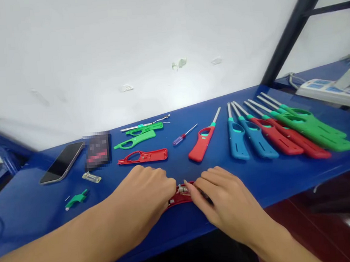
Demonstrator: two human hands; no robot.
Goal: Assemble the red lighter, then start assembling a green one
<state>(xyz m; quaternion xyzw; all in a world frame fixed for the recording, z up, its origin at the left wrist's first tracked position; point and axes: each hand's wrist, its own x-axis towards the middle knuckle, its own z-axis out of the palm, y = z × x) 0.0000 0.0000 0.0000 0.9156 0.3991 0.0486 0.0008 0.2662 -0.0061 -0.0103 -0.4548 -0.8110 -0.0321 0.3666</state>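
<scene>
Close to the near edge of the blue worktop [182, 221], both hands meet over an opened red lighter casing [180, 200]. From where I stand, the left hand [146, 189] is closed around the casing's left end, its fingers curled under so that the tips are hidden. The right hand [224, 195] covers the other end; its thumb tip sits at a small metal fitting [183, 190] inside the casing, but I can't tell whether the rest of its fingers are gripping. Something dark shows beneath that palm, too covered to make out.

Just beyond the left hand lies a red half-shell [152, 155], with two green half-shells [142, 139] and a metal tube [129, 129] behind it. A screwdriver [180, 139] with a purple handle rests near a lone red lighter [203, 143]. To the right of that, six more lighters [278, 139] fan out: blue, then red, then green. Off to the left are a phone [62, 162], a dark packet [98, 151], a clear little tank [91, 177] and a green plastic piece [77, 199].
</scene>
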